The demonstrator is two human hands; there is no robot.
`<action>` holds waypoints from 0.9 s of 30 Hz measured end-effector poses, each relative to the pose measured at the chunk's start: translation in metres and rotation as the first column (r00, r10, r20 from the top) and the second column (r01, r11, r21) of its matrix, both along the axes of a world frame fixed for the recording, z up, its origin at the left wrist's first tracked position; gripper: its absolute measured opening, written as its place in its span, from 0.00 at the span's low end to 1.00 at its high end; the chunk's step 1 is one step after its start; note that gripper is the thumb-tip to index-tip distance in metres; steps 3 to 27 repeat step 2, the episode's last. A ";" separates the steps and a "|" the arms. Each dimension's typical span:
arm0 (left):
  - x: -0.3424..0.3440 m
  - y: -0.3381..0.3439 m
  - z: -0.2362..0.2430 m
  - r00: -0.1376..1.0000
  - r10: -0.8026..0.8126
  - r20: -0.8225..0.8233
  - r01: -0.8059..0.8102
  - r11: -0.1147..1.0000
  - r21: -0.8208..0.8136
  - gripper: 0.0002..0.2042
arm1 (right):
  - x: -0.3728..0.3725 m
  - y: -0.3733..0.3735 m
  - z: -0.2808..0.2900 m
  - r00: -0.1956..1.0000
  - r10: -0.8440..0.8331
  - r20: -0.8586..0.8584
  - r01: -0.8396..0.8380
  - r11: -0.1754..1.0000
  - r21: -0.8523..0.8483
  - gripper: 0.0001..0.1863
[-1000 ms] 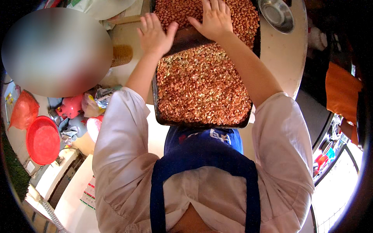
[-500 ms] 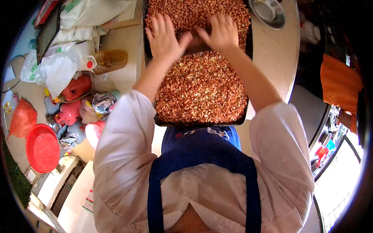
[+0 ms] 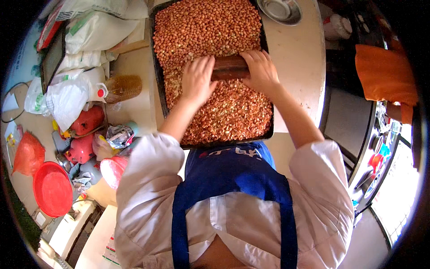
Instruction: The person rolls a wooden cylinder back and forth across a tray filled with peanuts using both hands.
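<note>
A long black tray (image 3: 271,132) lies in front of me, filled with reddish-brown peanuts. Whole peanuts (image 3: 208,28) cover the far part; broken pieces (image 3: 228,114), paler inside, cover the near part. Between the two lies a short, thick, dark brown wooden roller (image 3: 230,67), resting on the nuts. My left hand (image 3: 198,78) is closed over its left end, fingers bent across the top. At the other end my right hand (image 3: 261,71) grips it the same way. My palms hide both ends of the wood.
A metal bowl (image 3: 281,10) stands beyond the tray's right side. To the left are an oil bottle (image 3: 124,88), white sacks (image 3: 96,31), a red basin (image 3: 53,189) and a red plastic bag (image 3: 29,154). An orange cloth (image 3: 385,74) hangs at right.
Both hands and the roller have come toward me along the tray. Earlier the fingers were stretched out; now they bend over the wood. My view has shifted, showing more of the tray's far part.
</note>
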State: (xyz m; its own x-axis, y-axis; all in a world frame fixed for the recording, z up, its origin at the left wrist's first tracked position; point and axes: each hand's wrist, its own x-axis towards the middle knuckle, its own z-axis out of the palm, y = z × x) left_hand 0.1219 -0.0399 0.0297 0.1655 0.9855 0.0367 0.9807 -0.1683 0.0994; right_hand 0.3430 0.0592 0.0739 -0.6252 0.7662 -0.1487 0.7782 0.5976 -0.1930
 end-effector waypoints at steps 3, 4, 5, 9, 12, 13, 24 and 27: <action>0.016 -0.013 -0.017 1.000 0.019 0.017 -0.020 1.000 0.024 0.44 | 0.031 -0.035 -0.039 0.978 -0.108 -0.179 0.120 0.991 0.059 0.50; 0.016 -0.013 -0.017 1.000 0.019 0.017 -0.020 1.000 0.024 0.44 | 0.031 -0.035 -0.039 0.978 -0.108 -0.179 0.120 0.991 0.059 0.50; 0.016 -0.013 -0.017 1.000 0.019 0.017 -0.020 1.000 0.024 0.44 | 0.031 -0.035 -0.039 0.978 -0.108 -0.179 0.120 0.991 0.059 0.50; 0.016 -0.013 -0.017 1.000 0.019 0.017 -0.020 1.000 0.024 0.44 | 0.031 -0.035 -0.039 0.978 -0.108 -0.179 0.120 0.991 0.059 0.50; 0.016 -0.013 -0.017 1.000 0.019 0.017 -0.020 1.000 0.024 0.44 | 0.031 -0.035 -0.039 0.978 -0.108 -0.179 0.120 0.991 0.059 0.50; 0.016 -0.013 -0.017 1.000 0.019 0.017 -0.020 1.000 0.024 0.44 | 0.031 -0.035 -0.039 0.978 -0.108 -0.179 0.120 0.991 0.059 0.50; 0.016 -0.013 -0.017 1.000 0.019 0.017 -0.020 1.000 0.024 0.44 | 0.031 -0.035 -0.039 0.978 -0.108 -0.179 0.120 0.991 0.059 0.50; 0.016 -0.013 -0.017 1.000 0.019 0.017 -0.020 1.000 0.024 0.44 | 0.031 -0.035 -0.039 0.978 -0.108 -0.179 0.120 0.991 0.059 0.50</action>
